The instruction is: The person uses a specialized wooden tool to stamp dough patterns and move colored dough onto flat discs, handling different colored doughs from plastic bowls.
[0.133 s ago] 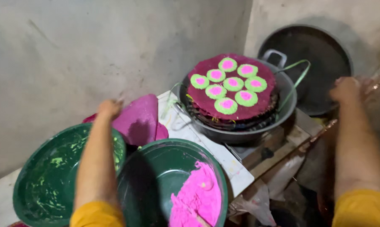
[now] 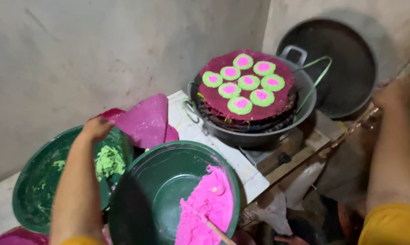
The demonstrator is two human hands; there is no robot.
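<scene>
My left hand [image 2: 96,128] reaches over the rim of a green basin [image 2: 37,181] smeared with green dough [image 2: 108,161], just left of a folded magenta sheet [image 2: 146,120]. Its fingers curl downward and are hidden. My right hand [image 2: 395,93] is at the far right with its fingers curled, over a thin wooden stick [image 2: 350,131]; whether it grips the stick is unclear. Between my arms, a metal pot [image 2: 300,111] holds a dark red round cake [image 2: 214,102] topped with several green discs with pink centres [image 2: 248,82].
A second green basin [image 2: 168,172] with bright pink dough [image 2: 209,204] and a stick in it sits in front of me. A large dark round pan [image 2: 345,68] leans against the wall at the back right. The pot stands on a white surface [image 2: 200,136]; wooden slats and plastic lie below.
My left hand has moved left and down towards the green basin. My right hand has shifted a little to the right.
</scene>
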